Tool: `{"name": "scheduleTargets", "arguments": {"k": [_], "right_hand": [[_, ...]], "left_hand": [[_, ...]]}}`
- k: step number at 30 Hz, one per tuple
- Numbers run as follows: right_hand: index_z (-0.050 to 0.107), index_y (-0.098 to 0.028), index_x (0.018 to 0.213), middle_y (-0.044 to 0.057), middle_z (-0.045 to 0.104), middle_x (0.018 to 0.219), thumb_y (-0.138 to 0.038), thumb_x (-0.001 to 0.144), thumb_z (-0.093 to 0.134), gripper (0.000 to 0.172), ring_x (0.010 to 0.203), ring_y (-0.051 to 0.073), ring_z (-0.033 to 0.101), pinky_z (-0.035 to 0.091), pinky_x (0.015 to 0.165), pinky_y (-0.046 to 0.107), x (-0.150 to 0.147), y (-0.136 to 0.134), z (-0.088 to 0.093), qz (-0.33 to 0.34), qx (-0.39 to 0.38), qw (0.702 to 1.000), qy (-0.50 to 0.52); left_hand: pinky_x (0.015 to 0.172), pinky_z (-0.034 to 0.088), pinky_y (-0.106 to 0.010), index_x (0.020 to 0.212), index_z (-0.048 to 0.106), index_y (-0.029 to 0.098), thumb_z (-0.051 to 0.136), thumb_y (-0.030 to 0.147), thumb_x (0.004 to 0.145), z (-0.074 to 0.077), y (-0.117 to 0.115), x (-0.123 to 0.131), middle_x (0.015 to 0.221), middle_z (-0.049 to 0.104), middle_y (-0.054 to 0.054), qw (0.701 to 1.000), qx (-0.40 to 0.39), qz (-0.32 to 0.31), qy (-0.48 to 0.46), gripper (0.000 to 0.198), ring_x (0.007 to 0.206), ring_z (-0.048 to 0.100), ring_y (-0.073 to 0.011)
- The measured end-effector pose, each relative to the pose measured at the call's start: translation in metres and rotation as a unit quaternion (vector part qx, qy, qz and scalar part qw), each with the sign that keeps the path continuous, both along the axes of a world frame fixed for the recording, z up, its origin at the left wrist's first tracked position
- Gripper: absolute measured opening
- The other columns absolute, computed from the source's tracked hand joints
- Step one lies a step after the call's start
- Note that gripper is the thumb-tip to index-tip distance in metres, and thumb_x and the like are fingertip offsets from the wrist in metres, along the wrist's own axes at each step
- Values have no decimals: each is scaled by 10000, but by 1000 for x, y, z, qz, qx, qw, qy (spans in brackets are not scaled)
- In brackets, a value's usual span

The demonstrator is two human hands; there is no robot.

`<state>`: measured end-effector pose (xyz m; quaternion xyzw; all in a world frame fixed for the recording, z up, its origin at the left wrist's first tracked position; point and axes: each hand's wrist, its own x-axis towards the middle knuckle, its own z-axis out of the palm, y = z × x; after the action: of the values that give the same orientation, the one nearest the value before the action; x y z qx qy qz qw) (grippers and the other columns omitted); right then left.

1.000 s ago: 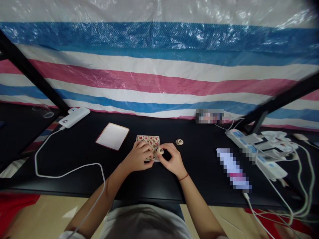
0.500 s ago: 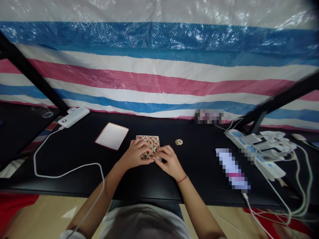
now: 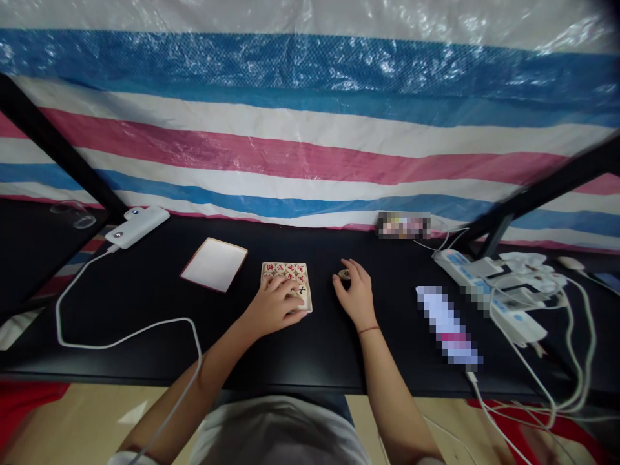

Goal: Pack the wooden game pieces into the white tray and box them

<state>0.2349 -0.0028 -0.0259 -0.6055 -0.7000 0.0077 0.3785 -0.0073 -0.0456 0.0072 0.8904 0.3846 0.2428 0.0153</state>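
Note:
A small pale square box [image 3: 309,298] holds rows of Chinese chess pieces [image 3: 290,268], some with red characters and some with black. My left hand [image 3: 276,305] lies across the box's near-left part, its fingers spread over the pieces and its thumb along the near edge. It hides several pieces. Further right, my right hand [image 3: 357,294] is at the loose Chinese chess pieces [image 3: 344,274] on the table. Its thumb and fingers stand apart on either side of them, and it partly covers them.
A white-lined box lid [image 3: 216,265] lies left of the box. A white power bank [image 3: 138,227] with a cable sits at the back left. To the right are a pixelated phone-like object [image 3: 448,326] on a cable and a crowded power strip [image 3: 489,297]. A striped plastic sheet [image 3: 310,155] hangs behind.
My right hand has left the box and moved right to the loose pieces. My left hand stays over the box, its thumb now at the near-right part. The view has shifted slightly.

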Motion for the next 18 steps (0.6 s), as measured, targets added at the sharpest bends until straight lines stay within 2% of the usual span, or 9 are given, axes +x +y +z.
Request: {"name": "scheduleTargets", "arguments": {"k": [4,9,11,13,15,18], "right_hand": [[627,-163,1102,153,630,1172,-246,868,449,305,1156,287,552,429,1012,499,1,3,-11,17,-29,999,18],[650,-152,1039,174,648,1115,-213,866,394,315,1069,290,592,481,932,486,1,0,-9,2,-35,999,35],[655,-151,1020,174,660,1068,-251,879,409,301,1007,290,608,494,899,481,-1,-3,-5,-3,-36,998,54],[659,-163,1007,153,671,1031,-319,892,460,277,938,268,626,502,881,456,-6,-7,1,5,-38,994,100],[655,-178,1025,122,684,1016,-387,879,543,278,882,234,637,512,859,410,-16,-13,7,42,-59,981,180],[652,-190,1045,80,699,976,-423,809,670,332,769,178,621,522,740,322,-34,-20,14,142,-134,935,297]], "left_hand": [[872,316,-423,797,688,239,576,405,890,-7,1,5,1058,650,-42,1000,18,22,11,221,1023,483,-248],[852,319,-420,784,684,233,567,420,896,-7,2,3,1041,659,-42,999,23,18,19,248,1005,496,-243],[853,325,-414,827,692,241,560,436,896,-6,2,2,1052,659,-43,999,30,22,14,246,1010,502,-245],[857,339,-403,958,697,255,558,451,893,-4,2,1,1079,655,-51,999,36,33,-5,249,1014,511,-247],[860,362,-385,1125,661,258,547,447,902,-2,3,1,1098,651,-63,997,35,54,-34,314,1008,530,-240],[866,402,-359,1246,600,236,522,428,923,-2,6,0,1112,648,-79,994,31,79,-72,385,1013,569,-226]]}}
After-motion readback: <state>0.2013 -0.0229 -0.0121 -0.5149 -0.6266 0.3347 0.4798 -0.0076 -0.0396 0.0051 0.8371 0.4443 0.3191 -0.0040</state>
